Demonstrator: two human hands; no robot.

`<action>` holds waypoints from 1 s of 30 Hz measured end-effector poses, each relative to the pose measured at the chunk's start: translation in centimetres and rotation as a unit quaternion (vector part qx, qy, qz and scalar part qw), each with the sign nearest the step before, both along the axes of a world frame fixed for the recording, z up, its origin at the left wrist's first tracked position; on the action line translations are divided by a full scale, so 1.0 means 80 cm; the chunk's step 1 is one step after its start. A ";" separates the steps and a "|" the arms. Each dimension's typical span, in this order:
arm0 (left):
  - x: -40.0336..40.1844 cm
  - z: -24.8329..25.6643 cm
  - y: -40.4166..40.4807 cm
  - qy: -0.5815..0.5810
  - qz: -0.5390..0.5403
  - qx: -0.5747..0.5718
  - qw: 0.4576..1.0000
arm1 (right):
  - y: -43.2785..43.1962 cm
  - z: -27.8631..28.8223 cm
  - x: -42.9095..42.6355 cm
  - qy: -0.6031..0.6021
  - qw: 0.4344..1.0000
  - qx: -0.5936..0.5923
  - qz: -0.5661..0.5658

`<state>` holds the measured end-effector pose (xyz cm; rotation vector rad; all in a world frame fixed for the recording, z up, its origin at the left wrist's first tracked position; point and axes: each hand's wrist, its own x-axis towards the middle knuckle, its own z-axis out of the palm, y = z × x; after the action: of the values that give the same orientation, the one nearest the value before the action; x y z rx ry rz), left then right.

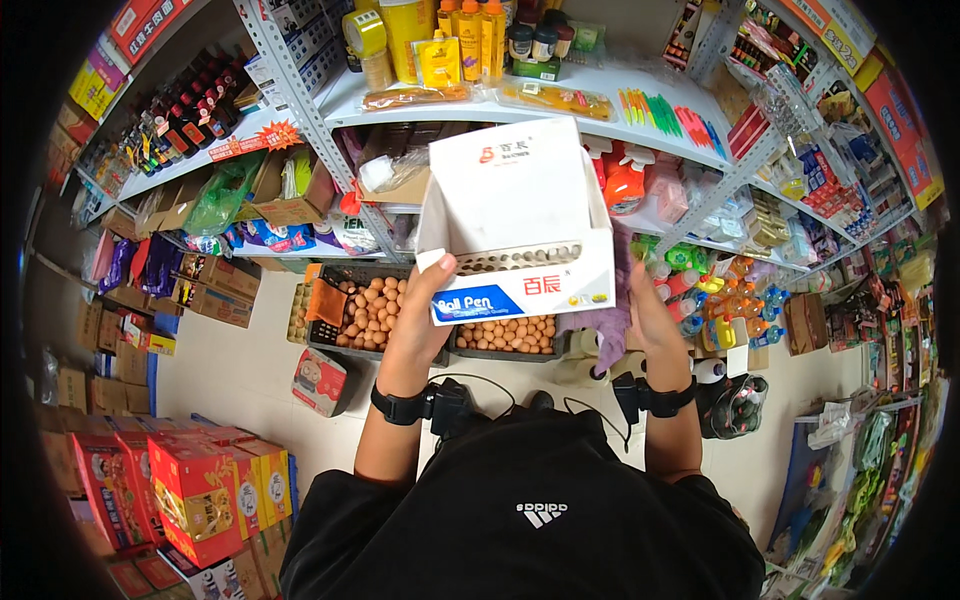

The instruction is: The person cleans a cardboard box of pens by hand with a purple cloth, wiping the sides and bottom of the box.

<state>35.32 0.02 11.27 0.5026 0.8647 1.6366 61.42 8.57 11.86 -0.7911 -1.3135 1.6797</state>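
Observation:
My left hand (424,309) grips a white cardboard ball pen display box (517,195) by its lower left corner, thumb on the front panel. The box's back panel stands raised, and a holder insert (525,257) with rows of round holes shows inside. My right hand (651,311) is beside the box's right edge, with a gap between them and nothing visible in it. Its fingers are partly hard to make out. Beyond the box, groups of yellow-orange pens (633,106), green pens (664,115) and red pens (693,125) lie on the white shelf (592,82).
Black crates of eggs (371,307) stand on the floor below the shelf, with a purple cloth (611,330) to their right. Orange bottles (469,37) and packaged goods line the shelf. Red cartons (195,495) are stacked at lower left; bottled drinks (731,304) stand at right.

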 end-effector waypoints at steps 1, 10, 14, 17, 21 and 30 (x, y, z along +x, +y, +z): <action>0.004 0.009 0.000 -0.016 -0.024 -0.005 1.000 | -0.001 -0.004 0.000 0.005 0.999 0.044 0.028; -0.015 0.029 0.006 0.106 -0.116 0.073 0.985 | -0.035 0.020 -0.003 -0.040 0.998 -0.034 0.021; 0.008 0.028 0.020 -0.008 0.030 0.169 0.985 | -0.039 -0.006 -0.024 0.144 0.980 -0.133 -0.045; 0.056 0.007 0.018 -0.016 -0.020 0.173 0.985 | -0.057 -0.004 -0.051 0.150 0.975 -0.151 -0.065; 0.089 -0.001 0.015 0.032 -0.056 0.119 0.991 | -0.072 0.004 -0.072 0.139 0.983 -0.096 -0.077; 0.071 0.021 0.012 -0.006 0.051 0.120 0.991 | -0.071 0.008 -0.036 0.002 0.977 0.017 -0.213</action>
<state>41.04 0.96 12.92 0.6210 0.6976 1.8480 58.55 2.91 12.46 -0.9708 -1.0723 1.3127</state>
